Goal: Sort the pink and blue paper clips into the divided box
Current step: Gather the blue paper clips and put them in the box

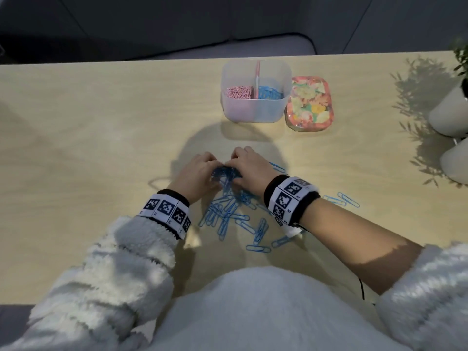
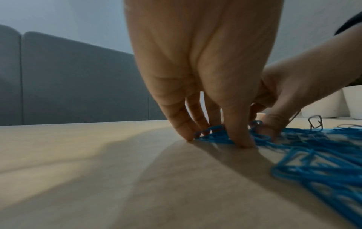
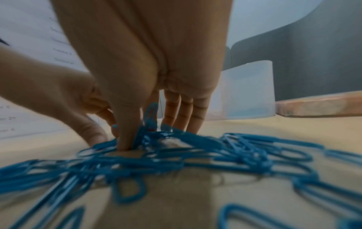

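Note:
Several blue paper clips (image 1: 228, 211) lie in a loose pile on the wooden table near me. My left hand (image 1: 212, 168) and right hand (image 1: 235, 163) meet over the pile's far end, fingers curled down around a clump of blue clips (image 1: 225, 173). In the left wrist view my left hand (image 2: 215, 139) has thumb and fingertips on the table with clips (image 2: 215, 133) between them. My right hand (image 3: 152, 136) pinches into the tangle (image 3: 176, 155). The divided box (image 1: 255, 112) stands beyond, with pink clips (image 1: 239, 92) on its left side and blue clips (image 1: 269, 92) on its right.
A flowered lid (image 1: 310, 103) lies just right of the box. White pots (image 1: 450, 110) and a plant stand at the table's right edge. A few stray blue clips (image 1: 342, 198) lie right of my right wrist. A grey sofa sits behind the table.

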